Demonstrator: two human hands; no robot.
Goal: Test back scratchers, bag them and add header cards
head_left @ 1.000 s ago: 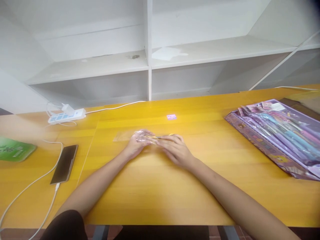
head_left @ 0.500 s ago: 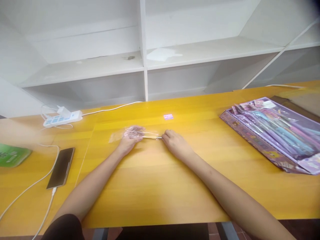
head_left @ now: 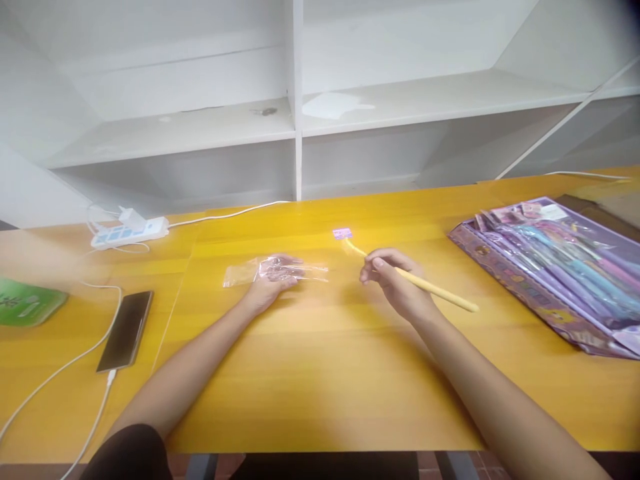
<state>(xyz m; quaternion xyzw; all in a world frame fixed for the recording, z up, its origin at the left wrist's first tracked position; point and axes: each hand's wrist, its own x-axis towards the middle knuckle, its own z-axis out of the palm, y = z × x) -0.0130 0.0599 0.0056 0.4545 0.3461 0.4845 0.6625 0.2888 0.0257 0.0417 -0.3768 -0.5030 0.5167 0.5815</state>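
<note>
My right hand (head_left: pixel 400 280) is closed in a pinch around a slim yellow pen (head_left: pixel 440 291). The pen lies slantwise through the fingers, its thick end toward the lower right and a thinner, bent end toward the upper left. To the left, my left hand (head_left: pixel 270 283) is closed on a clear plastic sleeve (head_left: pixel 240 274) that sticks out on both sides of the fingers and looks flat. Beyond the pen's thin end lies a small purple card (head_left: pixel 343 233) on the yellow table (head_left: pixel 310 373).
At right, a purple printed box (head_left: pixel 520 287) holds several pens in clear wrappers. Toward the left are a phone (head_left: pixel 125 331) on a white cable, a power strip (head_left: pixel 133 233) and a green packet (head_left: pixel 30 303). White shelving (head_left: pixel 200 140) stands behind the table.
The pen has come out of the plastic sleeve. My right hand has moved right with it, away from my left hand, which stays on the sleeve. The view has shifted slightly.
</note>
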